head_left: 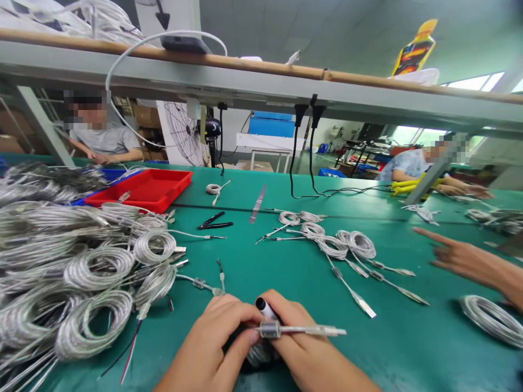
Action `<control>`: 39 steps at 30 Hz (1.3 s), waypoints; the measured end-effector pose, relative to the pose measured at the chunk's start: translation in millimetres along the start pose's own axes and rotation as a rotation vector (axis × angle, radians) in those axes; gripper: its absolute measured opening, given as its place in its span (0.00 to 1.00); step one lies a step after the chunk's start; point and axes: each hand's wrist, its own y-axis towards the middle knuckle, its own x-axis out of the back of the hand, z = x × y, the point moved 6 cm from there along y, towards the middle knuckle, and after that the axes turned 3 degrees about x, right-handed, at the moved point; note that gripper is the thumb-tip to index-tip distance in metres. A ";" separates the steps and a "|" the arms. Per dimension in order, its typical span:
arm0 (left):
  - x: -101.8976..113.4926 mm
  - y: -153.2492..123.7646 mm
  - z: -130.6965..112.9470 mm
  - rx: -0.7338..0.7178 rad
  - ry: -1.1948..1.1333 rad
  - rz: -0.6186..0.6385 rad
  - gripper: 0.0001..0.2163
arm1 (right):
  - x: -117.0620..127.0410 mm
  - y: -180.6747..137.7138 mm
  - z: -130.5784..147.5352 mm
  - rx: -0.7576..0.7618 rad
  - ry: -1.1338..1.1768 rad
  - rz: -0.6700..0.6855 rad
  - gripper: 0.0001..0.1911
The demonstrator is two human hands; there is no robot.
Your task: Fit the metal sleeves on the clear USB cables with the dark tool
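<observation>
My left hand (220,332) is closed, thumb and fingers pinching a clear-jacketed USB cable beside its grey ferrite bead (270,329). The cable's plug end (333,331) points right, across my right hand (300,340). That hand is curled closed around a white marker pen (266,308) with a black end, which sticks up between both hands. Part of a cable coil (260,354) shows underneath, mostly covered by my palms. Just past my left fingers lies another cable end with a small bead (199,283).
A heap of coiled cables (98,267) fills the left side, beside a red tray (180,188). Black cutters (216,221), a clear strip (258,204) and several coils (333,246) lie ahead. A co-worker's hand (466,258) reaches in from the right, near a coil (492,318). A shelf beam (261,81) crosses overhead.
</observation>
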 end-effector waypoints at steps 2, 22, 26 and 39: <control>1.0 0.2 -2.3 -0.009 0.031 -0.020 0.07 | -0.1 1.2 0.9 0.024 -0.005 -0.025 0.08; 1.3 -8.8 -16.2 -0.106 0.174 -0.048 0.08 | -3.7 -6.0 15.2 0.095 -0.142 0.072 0.20; -0.3 -10.3 -17.3 -0.132 0.180 -0.065 0.08 | -2.5 -6.9 18.8 0.074 -0.087 0.104 0.18; -4.4 -10.2 -17.5 -0.149 0.204 -0.029 0.09 | -0.1 -7.6 21.5 0.037 -0.150 0.127 0.22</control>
